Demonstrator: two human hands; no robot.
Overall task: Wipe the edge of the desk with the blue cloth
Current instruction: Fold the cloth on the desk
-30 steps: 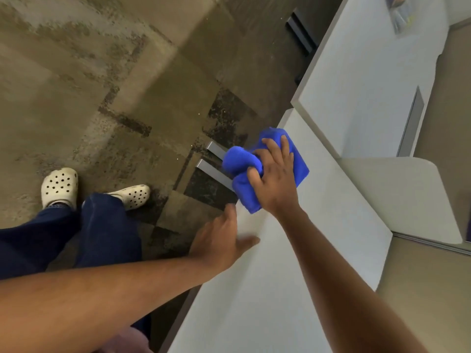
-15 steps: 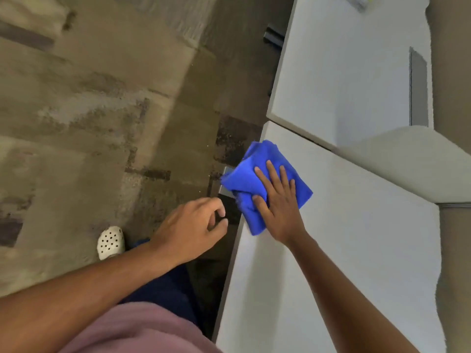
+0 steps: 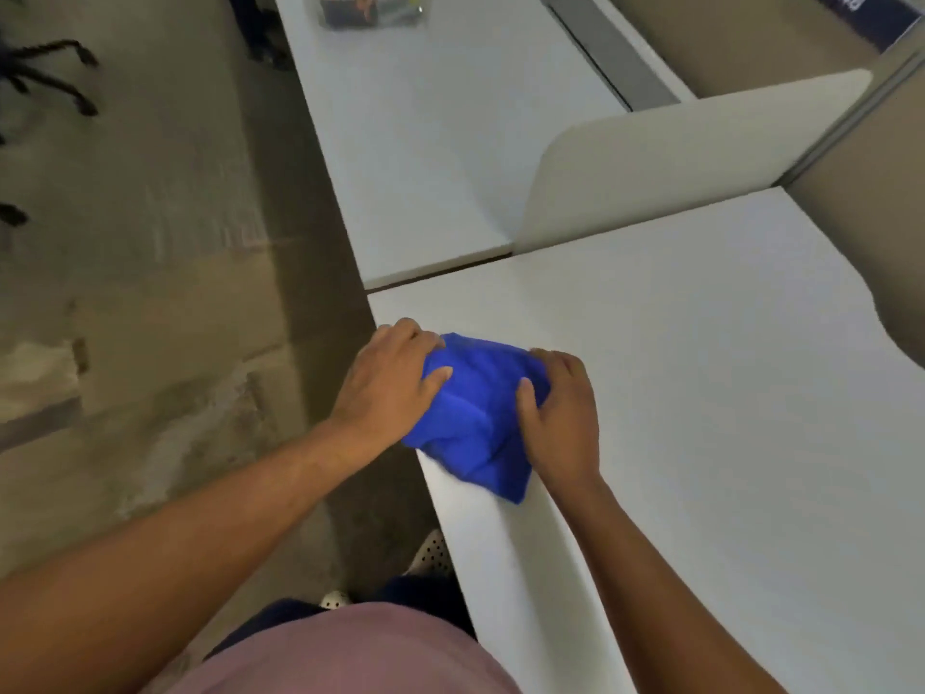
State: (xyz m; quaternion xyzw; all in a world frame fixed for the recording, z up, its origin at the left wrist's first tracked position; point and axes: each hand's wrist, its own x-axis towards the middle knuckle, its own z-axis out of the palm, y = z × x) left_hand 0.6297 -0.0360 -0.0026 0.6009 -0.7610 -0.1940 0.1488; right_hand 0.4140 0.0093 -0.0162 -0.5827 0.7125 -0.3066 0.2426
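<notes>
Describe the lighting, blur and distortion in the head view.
Head view: dim, even light, no glare; the blue cloth and both hands are slightly soft; the far clear box is blurred; wide-angle bending curves the desk edge.

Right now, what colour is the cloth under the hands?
Bright blue: the cloth shows best in the head view.

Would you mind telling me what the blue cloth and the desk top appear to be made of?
The blue cloth looks like soft microfibre or terry: matte, fuzzy, bunched into folds under both hands. The desk looks like white laminate board: smooth, flat, faintly sheened, with a crisp straight edge. Neither can be confirmed from sight.
</notes>
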